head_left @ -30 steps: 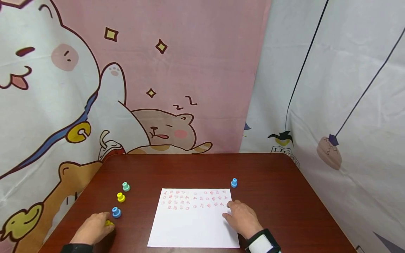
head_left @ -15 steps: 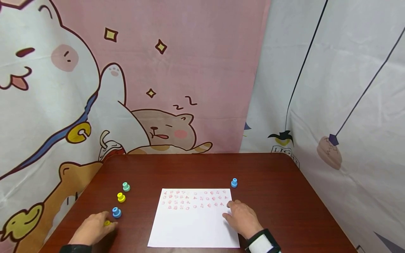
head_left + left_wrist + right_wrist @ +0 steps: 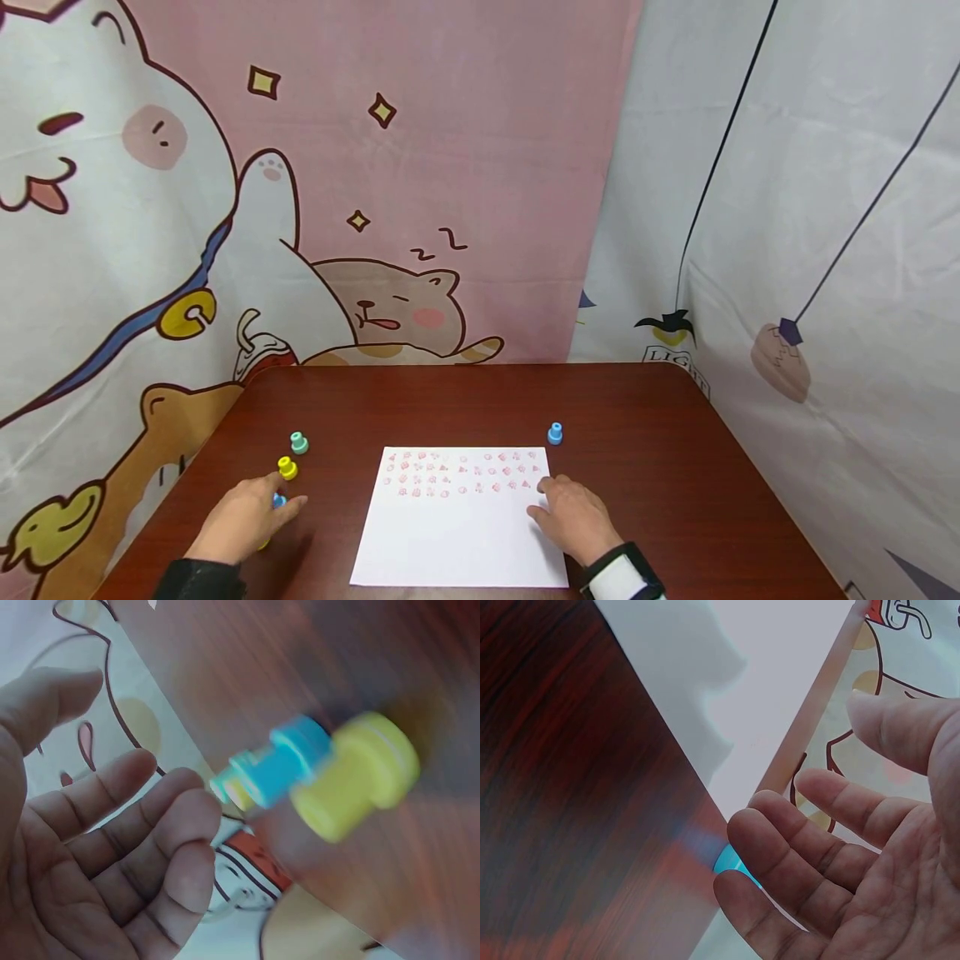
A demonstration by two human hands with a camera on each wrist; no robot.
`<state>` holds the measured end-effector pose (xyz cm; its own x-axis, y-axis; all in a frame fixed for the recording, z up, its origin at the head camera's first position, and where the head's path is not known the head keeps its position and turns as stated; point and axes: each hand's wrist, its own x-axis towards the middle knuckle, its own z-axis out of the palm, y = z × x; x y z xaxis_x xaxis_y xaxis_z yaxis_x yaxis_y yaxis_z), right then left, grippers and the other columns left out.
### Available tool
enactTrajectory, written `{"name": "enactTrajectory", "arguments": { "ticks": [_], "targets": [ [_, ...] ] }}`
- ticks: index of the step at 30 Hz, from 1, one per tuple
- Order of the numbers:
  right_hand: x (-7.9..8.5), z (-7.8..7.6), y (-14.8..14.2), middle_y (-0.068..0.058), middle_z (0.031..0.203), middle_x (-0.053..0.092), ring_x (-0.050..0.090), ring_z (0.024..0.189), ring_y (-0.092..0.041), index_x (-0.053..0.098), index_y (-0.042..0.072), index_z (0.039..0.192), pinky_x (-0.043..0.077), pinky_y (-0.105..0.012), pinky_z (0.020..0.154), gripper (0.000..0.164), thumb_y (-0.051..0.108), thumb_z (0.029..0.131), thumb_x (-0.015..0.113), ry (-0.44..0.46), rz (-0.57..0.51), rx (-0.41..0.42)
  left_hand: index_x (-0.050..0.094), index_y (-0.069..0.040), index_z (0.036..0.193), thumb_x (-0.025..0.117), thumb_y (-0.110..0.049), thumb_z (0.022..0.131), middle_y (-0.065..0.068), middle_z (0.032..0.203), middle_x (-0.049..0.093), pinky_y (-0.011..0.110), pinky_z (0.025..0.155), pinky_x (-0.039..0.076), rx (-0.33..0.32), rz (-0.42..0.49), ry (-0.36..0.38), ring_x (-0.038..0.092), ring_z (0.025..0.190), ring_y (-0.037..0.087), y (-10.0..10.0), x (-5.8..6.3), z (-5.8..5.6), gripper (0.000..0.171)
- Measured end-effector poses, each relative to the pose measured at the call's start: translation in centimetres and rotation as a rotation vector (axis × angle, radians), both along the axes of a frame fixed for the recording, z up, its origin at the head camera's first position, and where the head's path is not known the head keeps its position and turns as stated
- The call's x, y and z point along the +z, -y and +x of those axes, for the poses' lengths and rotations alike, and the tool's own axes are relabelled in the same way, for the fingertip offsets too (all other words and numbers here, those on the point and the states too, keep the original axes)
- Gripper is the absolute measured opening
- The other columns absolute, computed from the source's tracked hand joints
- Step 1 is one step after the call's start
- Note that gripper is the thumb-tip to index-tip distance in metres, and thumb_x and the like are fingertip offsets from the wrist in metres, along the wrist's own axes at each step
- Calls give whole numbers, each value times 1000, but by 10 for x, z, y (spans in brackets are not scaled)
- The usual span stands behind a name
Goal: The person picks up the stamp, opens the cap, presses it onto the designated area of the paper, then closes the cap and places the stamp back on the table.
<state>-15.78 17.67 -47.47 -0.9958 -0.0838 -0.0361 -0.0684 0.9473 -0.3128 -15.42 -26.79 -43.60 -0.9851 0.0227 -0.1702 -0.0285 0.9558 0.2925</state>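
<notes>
My left hand [image 3: 236, 518] hovers with fingers loosely spread and nothing between them, partly hiding a blue peg-shaped toy stamp [image 3: 279, 501]. In the left wrist view, a yellow stamp [image 3: 356, 776] stands nearest, a blue stamp [image 3: 289, 761] just behind it. Farther up the row come another yellow stamp [image 3: 287, 468] and a mint-green one [image 3: 299, 442]. My right hand [image 3: 576, 515] lies at the right edge of a white sheet of paper [image 3: 450, 546], fingers relaxed and holding nothing. Rows of small pinkish-red printed marks [image 3: 427, 479] cover the sheet's upper part.
One more blue stamp [image 3: 554, 434] stands beyond the paper's top right corner. The dark brown table [image 3: 660, 467] ends at a back edge against cartoon-printed cloths [image 3: 480, 183]. The row of stamps is near the table's left edge.
My left hand has let go of the front yellow stamp and moved up and to the right, now over the blue one. The right hand and paper have stayed still.
</notes>
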Motion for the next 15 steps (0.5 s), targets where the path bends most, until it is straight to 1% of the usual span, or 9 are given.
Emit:
{"name": "enactTrajectory", "arguments": {
  "ticks": [2,6,9,13,15],
  "targets": [
    [0,0,0,-10,88,62,58,76,-22,70,3,105,53,-46,78,38,31,82,80,5,4,0,64,5,103,75,-39,87,6,80,63,45,67,54,-25,1,-26,58,71,21,-10,1,-3,48],
    [0,0,0,-10,89,63,59,78,-23,70,3,106,53,-46,80,37,30,83,80,18,10,-8,65,3,101,77,-34,85,6,80,64,45,67,54,-73,-23,-73,59,71,21,-29,-3,-7,42],
    [0,0,0,-11,90,64,60,78,-23,70,4,106,53,-47,79,36,29,82,80,11,19,0,65,2,100,78,-32,84,6,80,64,45,68,55,-88,-31,-91,60,71,21,-43,-6,-10,40],
    [2,0,-1,-11,90,63,60,78,-24,69,4,105,53,-47,78,36,29,82,80,10,24,12,66,0,98,81,-29,82,5,77,63,41,66,55,-116,-34,-128,56,68,19,-62,-9,-14,36],
    [3,1,-1,-11,91,63,60,78,-24,69,4,106,53,-47,79,36,29,83,79,18,24,12,67,-2,98,82,-29,81,5,79,64,40,67,55,-129,-36,-138,57,68,19,-72,-11,-17,35]
  ]
}}
